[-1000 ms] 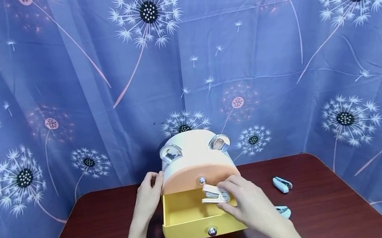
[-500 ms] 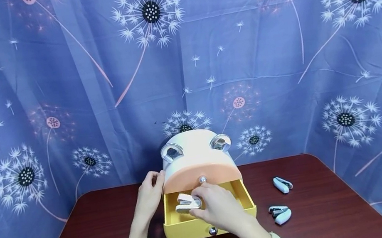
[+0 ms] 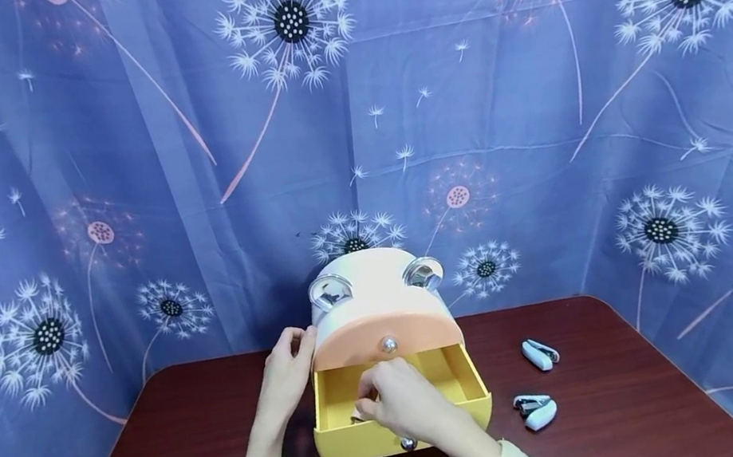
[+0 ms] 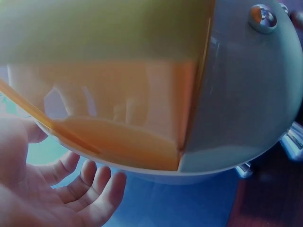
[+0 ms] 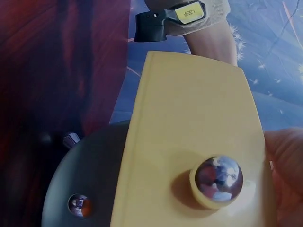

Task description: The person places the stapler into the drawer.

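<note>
A small white drawer cabinet [image 3: 374, 276] with a peach upper drawer [image 3: 384, 332] stands on the table. Its yellow lower drawer [image 3: 353, 444] is pulled out. My right hand [image 3: 403, 400] reaches down into that drawer, fingers pinching a mini stapler [image 3: 357, 416], mostly hidden behind them. In the right wrist view, the yellow front and its silver knob [image 5: 220, 179] cover much of the right hand [image 5: 286, 165]. My left hand [image 3: 288, 371] rests against the cabinet's left side; its fingers [image 4: 97, 184] look relaxed in the left wrist view.
Two light-blue mini staplers, one farther back [image 3: 540, 354] and one nearer [image 3: 536, 411], lie on the table right of the drawer. A blue dandelion-print curtain [image 3: 501, 117] hangs behind the dark red table [image 3: 177, 446].
My right hand has carried the pale stapler leftward over the drawer, then lowered it inside. The nearer blue stapler has come into full view. My left hand stays against the cabinet.
</note>
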Demonstrator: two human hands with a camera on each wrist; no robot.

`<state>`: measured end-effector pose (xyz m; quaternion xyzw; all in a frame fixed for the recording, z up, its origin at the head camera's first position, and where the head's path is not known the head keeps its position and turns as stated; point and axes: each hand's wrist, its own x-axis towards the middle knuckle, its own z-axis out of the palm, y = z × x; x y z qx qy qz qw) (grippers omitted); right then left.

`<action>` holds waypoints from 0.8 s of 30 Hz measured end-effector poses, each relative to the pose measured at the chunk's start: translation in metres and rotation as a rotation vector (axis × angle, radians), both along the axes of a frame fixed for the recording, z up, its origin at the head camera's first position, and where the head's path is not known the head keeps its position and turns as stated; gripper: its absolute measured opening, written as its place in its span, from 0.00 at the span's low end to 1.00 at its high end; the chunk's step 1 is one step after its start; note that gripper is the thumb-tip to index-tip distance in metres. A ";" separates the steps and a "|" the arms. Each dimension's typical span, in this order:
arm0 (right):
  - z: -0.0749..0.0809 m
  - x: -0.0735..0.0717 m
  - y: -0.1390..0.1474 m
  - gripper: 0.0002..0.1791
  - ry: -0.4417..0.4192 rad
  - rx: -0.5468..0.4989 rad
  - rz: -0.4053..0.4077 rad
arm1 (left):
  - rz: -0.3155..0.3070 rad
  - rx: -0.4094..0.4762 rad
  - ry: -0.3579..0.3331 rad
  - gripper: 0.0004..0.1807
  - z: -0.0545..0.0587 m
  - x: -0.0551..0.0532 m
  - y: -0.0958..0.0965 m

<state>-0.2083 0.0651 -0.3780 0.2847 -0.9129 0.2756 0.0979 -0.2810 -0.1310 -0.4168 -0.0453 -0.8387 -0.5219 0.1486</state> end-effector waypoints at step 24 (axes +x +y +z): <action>0.026 0.025 0.127 0.06 0.093 -0.193 -0.049 | -0.010 0.002 -0.008 0.27 -0.001 -0.001 0.000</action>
